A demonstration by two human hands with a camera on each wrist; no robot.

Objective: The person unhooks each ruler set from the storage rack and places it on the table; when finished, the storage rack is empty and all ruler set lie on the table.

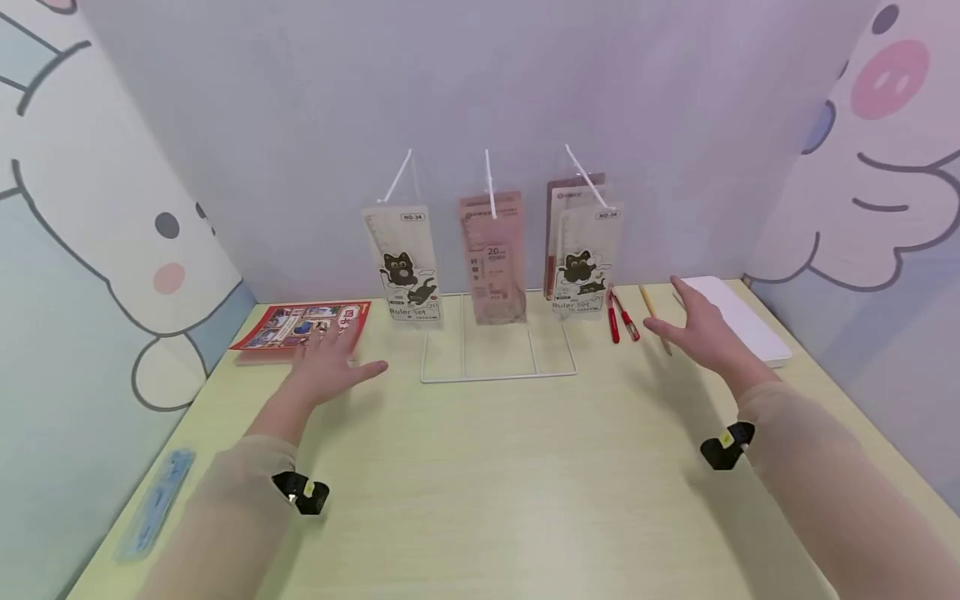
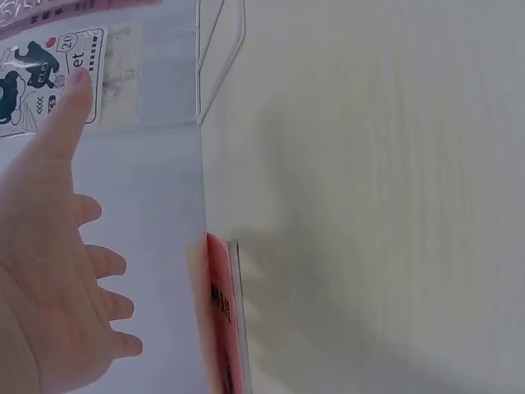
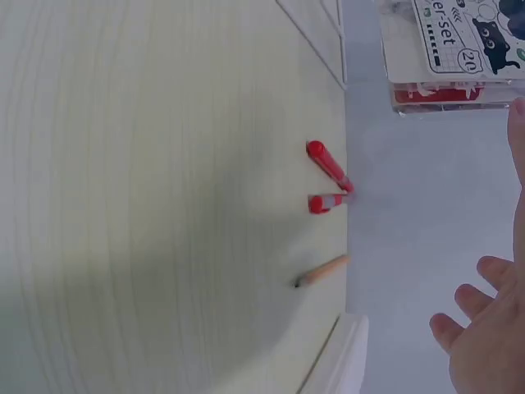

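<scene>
My left hand (image 1: 324, 371), fingers spread and thumb out to the side, is over the near part of a red-covered booklet (image 1: 273, 327) at the back left. My right hand (image 1: 705, 333) reaches forward with its thumb apart, close to a yellow pencil (image 1: 651, 310) and a white box-like slab (image 1: 738, 321). Neither hand holds anything. Between them stands a white wire rack (image 1: 498, 379) with three prongs. From these hang a cat-print ruler set (image 1: 405, 267) on the left, a pink ruler pack (image 1: 491, 258) in the middle, and several packs with another cat ruler set (image 1: 588, 262) in front on the right.
Two red pens (image 1: 624, 318) lie right of the rack. A blue see-through pouch (image 1: 157, 504) lies along the table's left side. Cartoon-printed walls (image 1: 172, 283) close in the table (image 1: 495, 483) at the back and both sides.
</scene>
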